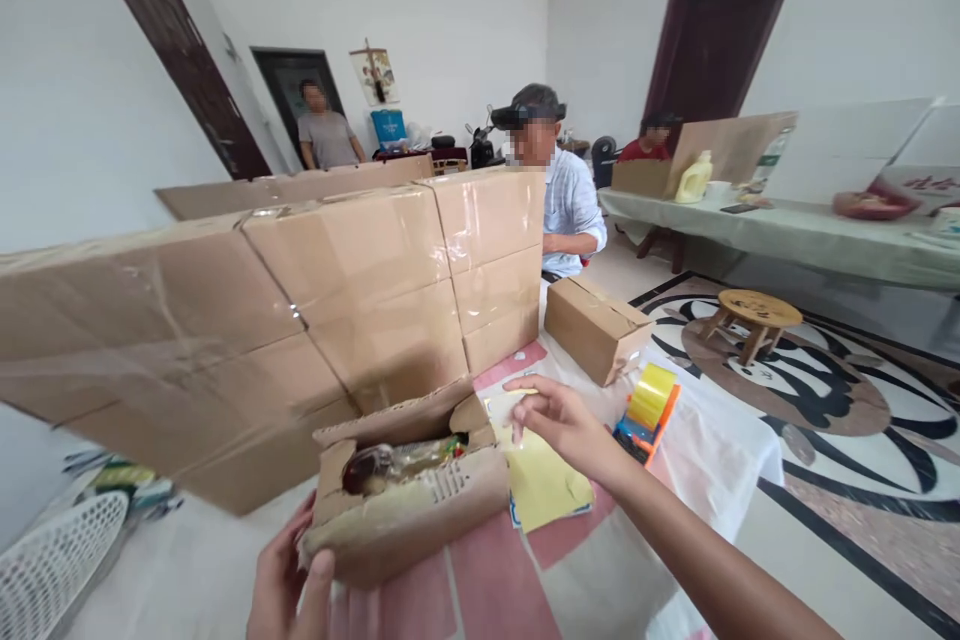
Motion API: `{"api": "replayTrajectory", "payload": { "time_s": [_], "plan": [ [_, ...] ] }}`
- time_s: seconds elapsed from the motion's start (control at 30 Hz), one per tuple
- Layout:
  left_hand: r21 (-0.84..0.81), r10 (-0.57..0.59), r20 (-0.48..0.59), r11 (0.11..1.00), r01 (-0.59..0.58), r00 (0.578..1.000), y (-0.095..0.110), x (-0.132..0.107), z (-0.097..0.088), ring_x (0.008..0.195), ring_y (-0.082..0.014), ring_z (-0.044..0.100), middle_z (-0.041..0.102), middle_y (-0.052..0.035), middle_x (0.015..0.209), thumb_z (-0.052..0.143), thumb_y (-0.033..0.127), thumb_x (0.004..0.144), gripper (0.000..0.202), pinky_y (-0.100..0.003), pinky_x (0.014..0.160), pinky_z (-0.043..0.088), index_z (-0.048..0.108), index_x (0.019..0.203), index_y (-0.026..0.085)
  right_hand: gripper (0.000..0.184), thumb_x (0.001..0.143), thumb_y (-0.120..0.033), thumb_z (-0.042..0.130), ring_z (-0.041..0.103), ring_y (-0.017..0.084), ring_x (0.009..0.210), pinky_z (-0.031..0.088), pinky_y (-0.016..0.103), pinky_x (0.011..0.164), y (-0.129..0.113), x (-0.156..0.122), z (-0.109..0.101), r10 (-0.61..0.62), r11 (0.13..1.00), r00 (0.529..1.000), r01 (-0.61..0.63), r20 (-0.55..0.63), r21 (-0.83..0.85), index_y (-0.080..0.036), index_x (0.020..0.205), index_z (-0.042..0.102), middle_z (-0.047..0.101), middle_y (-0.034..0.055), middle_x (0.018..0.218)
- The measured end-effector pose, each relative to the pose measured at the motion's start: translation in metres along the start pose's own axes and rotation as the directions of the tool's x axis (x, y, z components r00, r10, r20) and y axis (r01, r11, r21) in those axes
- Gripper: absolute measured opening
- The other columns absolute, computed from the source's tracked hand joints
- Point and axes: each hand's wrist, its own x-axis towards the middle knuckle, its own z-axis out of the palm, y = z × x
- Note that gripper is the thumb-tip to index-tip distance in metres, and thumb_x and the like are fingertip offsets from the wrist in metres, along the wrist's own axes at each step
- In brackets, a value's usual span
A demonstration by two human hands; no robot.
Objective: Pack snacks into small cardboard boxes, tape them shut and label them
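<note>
A small open cardboard box [409,510] sits on the table in front of me, with a packaged item [405,460] lying inside it. My left hand [289,585] grips the box's near left corner, fingers wrapped on its wall. My right hand [559,420] reaches forward past the box's right flap and pinches a small white slip of paper [504,412] over a yellow sheet [544,485]. An orange tape dispenser with a yellow roll [649,405] lies just right of that hand.
A wall of taped cardboard boxes [300,310] stands behind the small box. A closed carton [596,325] lies at the back right. A white basket [56,555] is at the lower left. A seated person [559,195] works beyond; other people, a low stool [754,315] and a long table [795,230] are farther off.
</note>
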Motion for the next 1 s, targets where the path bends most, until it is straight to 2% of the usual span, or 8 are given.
{"api": "replayTrajectory", "payload": {
  "time_s": [0.1,0.23,0.37,0.5,0.6,0.7,0.8,1.0],
  "plan": [
    [0.03,0.074,0.003,0.997,-0.074,0.997,0.011,0.02,0.008,0.137,-0.0356,0.052,0.058,-0.0117,0.145,0.059,0.066,0.084,0.06,-0.054,0.116,0.041,0.061,0.123,0.022,0.03,0.093,-0.045,0.068,0.065,0.016,0.069,0.048,0.029,0.072,0.004,0.005,0.012,-0.005,0.998,1.0,0.005,0.007,0.067,-0.021,0.109,0.06,0.07,-0.0012,0.068],
    [0.131,0.008,0.012,0.991,-0.01,1.0,0.016,0.036,0.018,0.131,-0.0351,0.056,0.063,-0.0091,0.136,0.06,0.064,0.083,0.048,-0.056,0.117,0.038,0.07,0.104,0.022,0.026,0.093,-0.044,0.069,0.064,0.015,0.067,0.046,0.028,0.069,0.001,0.008,0.021,-0.046,0.996,0.998,0.048,-0.03,0.073,-0.021,0.1,0.06,0.071,-0.001,0.069],
    [0.333,0.196,-0.046,0.928,-0.17,0.98,0.024,0.039,0.02,0.134,-0.0401,0.051,0.054,-0.0209,0.142,0.063,0.058,0.082,0.065,-0.06,0.113,0.041,0.059,0.131,0.014,0.017,0.095,-0.037,0.068,0.065,0.015,0.071,0.045,0.026,0.068,-0.006,0.014,0.028,-0.085,0.996,0.993,0.084,-0.087,-0.02,-0.022,0.094,0.06,0.07,-0.0012,0.071],
    [0.628,0.44,0.244,0.607,-0.487,0.864,0.057,0.045,0.024,0.155,-0.0381,0.022,0.03,-0.0126,0.167,0.049,0.026,0.09,0.068,-0.067,0.123,0.014,0.037,0.156,0.024,0.016,0.096,-0.032,0.064,0.064,0.015,0.066,0.046,0.027,0.065,-0.014,0.026,0.045,-0.091,0.995,0.995,0.093,0.04,-0.043,-0.022,0.085,0.058,0.069,-0.0008,0.071],
    [0.615,0.444,0.427,0.497,-0.613,0.788,0.07,0.053,0.032,0.148,-0.0312,0.04,0.05,-0.0069,0.156,0.042,0.013,0.086,0.068,-0.066,0.125,0.002,0.044,0.152,0.028,0.013,0.093,-0.03,0.066,0.067,0.018,0.084,0.048,0.027,0.067,-0.022,0.031,0.059,-0.163,0.981,0.986,0.167,0.047,-0.097,-0.021,0.084,0.064,0.069,0.0041,0.087],
    [0.579,0.411,0.488,0.507,-0.638,0.77,0.062,0.053,0.039,0.134,-0.0276,0.058,0.065,-0.0061,0.141,0.04,0.015,0.089,0.053,-0.06,0.127,0.015,0.061,0.137,0.025,0.01,0.09,-0.03,0.069,0.062,0.022,0.107,0.048,0.027,0.07,-0.032,0.031,0.062,-0.251,0.948,0.968,0.251,0.025,-0.194,-0.022,0.085,0.069,0.066,0.0076,0.103],
    [0.518,0.37,0.528,0.574,-0.635,0.764,0.048,0.045,0.038,0.141,-0.0267,0.051,0.06,-0.0057,0.147,0.036,0.021,0.095,0.052,-0.052,0.123,0.032,0.057,0.142,0.022,0.016,0.091,-0.036,0.07,0.063,0.019,0.098,0.047,0.032,0.083,-0.037,0.035,0.06,-0.19,0.965,0.971,0.212,0.145,-0.157,-0.022,0.084,0.07,0.066,0.0047,0.099],
    [0.449,0.199,0.435,0.797,-0.403,0.878,0.054,0.031,0.026,0.138,-0.027,0.054,0.06,-0.0067,0.147,0.037,0.021,0.093,0.054,-0.051,0.115,0.043,0.045,0.146,0.021,0.018,0.087,-0.03,0.075,0.048,0.028,0.133,0.03,0.047,0.114,-0.015,0.056,0.077,0.052,0.931,0.973,0.034,0.223,-0.363,-0.019,0.073,0.071,0.058,0.0079,0.136]
  ]
}}
